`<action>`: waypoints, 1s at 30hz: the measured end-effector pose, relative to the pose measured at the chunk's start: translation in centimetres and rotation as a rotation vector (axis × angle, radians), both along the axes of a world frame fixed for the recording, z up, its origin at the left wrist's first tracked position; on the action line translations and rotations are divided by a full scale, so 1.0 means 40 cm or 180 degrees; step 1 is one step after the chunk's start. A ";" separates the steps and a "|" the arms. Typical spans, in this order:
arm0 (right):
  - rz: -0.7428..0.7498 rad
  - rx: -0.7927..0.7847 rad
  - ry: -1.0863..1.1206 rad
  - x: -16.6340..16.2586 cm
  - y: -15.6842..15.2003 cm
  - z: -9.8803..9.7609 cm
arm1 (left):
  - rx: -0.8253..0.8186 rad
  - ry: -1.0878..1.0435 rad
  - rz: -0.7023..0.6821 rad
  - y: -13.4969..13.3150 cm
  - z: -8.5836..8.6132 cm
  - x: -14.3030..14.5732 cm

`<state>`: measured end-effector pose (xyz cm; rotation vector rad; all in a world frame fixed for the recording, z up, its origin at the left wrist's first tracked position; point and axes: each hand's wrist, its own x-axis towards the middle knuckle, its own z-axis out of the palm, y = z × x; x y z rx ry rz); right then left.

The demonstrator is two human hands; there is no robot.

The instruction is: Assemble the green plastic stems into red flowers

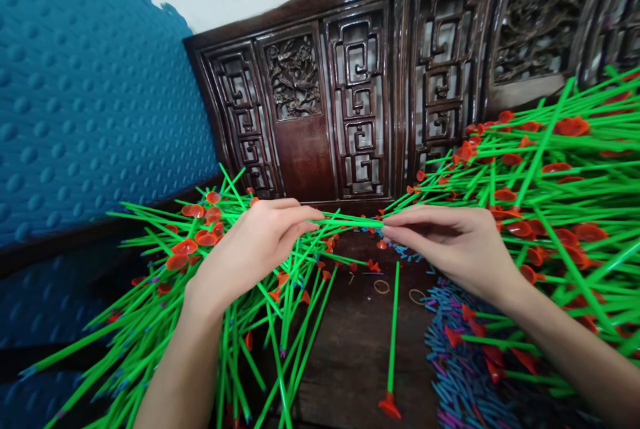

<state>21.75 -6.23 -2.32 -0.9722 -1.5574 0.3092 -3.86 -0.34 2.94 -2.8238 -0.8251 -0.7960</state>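
Observation:
My left hand (pixel 263 245) reaches in over the left heap with thumb and fingers pinched together on a thin green plastic stick (pixel 353 220). At its other end, my right hand (pixel 457 235) pinches the stick between thumb and fingertips. The stick lies nearly level between the two hands; what sits at its right tip is hidden by my fingers. Under my left hand is a heap of green sticks (pixel 125 329), many with orange-red cups and some with small blue or purple tips. Beside my right forearm is a larger heap of cupped green sticks (pixel 565 182).
Many small blue and purple tube-like pieces (pixel 465 355) lie along the right. A single cupped stick (pixel 393 329) and rubber bands (pixel 381 287) rest on the dark wooden surface (pixel 360 369). Behind stands a carved wooden backrest (pixel 305 155); a blue studded mat (pixel 90 95) rises at left.

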 end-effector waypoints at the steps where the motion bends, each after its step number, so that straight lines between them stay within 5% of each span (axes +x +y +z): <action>1: 0.0021 -0.0027 -0.0012 -0.001 0.000 -0.001 | 0.0057 0.0017 0.0012 0.001 0.000 0.000; 7: 0.0760 -0.0827 -0.0203 -0.009 -0.002 -0.013 | 0.1094 0.0064 -0.0119 -0.014 0.006 0.012; 11: 0.1242 -0.1138 -0.0670 -0.031 -0.002 -0.038 | 0.1889 -0.0407 0.0396 -0.050 0.019 0.026; 16: 0.1415 -0.1406 -0.0864 -0.064 0.006 -0.092 | 0.1456 -0.1046 0.0066 -0.062 0.020 0.030; 22: 0.1306 -0.1807 -0.1515 -0.076 0.028 -0.149 | 0.0667 -0.1966 -0.0924 -0.053 -0.005 0.056; 25: 0.1163 -0.1916 -0.1823 -0.083 0.024 -0.172 | 0.0586 -0.2109 -0.0829 -0.055 -0.008 0.063; 30: 0.1005 -0.1932 -0.2126 -0.100 0.009 -0.202 | 0.0808 -0.1250 -0.0247 -0.055 -0.001 0.056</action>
